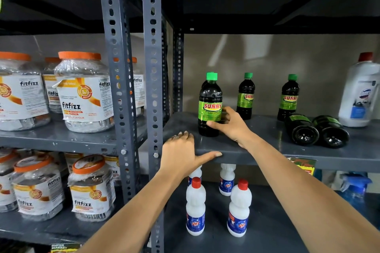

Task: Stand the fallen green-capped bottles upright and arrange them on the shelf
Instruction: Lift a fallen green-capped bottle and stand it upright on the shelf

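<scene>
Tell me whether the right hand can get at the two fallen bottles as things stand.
Probably yes. The right hand is wrapped around an upright bottle, so it must let go first. The shelf between it and the fallen bottles looks bare, and their bases face the front edge.

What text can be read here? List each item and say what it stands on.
"SUNNY": label of the upright green-capped bottle under the right hand.
"fitfizz": label of the orange-lidded jar.
"Rif", probably: label of the white bottle.
Fine print on all labels, the big white jug, the shelf tags: too small or blurred.
</scene>
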Action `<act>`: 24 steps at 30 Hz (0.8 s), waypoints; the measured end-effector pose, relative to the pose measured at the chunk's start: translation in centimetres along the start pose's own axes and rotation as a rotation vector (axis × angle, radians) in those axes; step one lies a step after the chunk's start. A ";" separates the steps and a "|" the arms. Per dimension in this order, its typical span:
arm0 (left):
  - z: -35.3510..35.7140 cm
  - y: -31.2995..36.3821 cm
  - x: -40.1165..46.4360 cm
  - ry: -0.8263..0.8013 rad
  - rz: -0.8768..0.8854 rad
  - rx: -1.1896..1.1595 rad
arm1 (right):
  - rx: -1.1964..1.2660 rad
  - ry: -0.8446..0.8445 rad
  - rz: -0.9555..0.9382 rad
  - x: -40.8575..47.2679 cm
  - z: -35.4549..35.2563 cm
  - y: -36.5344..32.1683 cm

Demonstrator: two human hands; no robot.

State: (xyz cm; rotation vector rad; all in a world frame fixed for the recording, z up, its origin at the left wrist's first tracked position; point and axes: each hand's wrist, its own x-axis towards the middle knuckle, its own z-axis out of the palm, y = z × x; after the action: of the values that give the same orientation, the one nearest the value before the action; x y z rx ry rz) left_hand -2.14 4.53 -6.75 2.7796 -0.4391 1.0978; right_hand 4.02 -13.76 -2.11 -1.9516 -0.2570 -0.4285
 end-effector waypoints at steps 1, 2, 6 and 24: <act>0.1 0.0 0.0 0.014 0.004 -0.002 | -0.017 0.005 0.000 0.0 0.1 0.1; 0.1 -0.1 0.1 0.024 0.007 -0.004 | -0.037 0.008 0.002 0.1 0.1 0.1; 0.3 -0.2 0.2 0.051 0.013 -0.013 | -0.131 0.026 -0.005 0.1 0.3 -0.2; 0.9 5.0 -0.2 0.060 0.402 -0.091 | -0.436 0.650 -0.090 -3.9 -10.8 -2.4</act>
State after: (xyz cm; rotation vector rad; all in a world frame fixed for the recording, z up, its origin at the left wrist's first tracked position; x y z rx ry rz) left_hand -3.28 -0.36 -7.55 2.6353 -1.0468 1.1928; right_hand -2.37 -22.56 2.24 -2.0971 0.1863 -1.2249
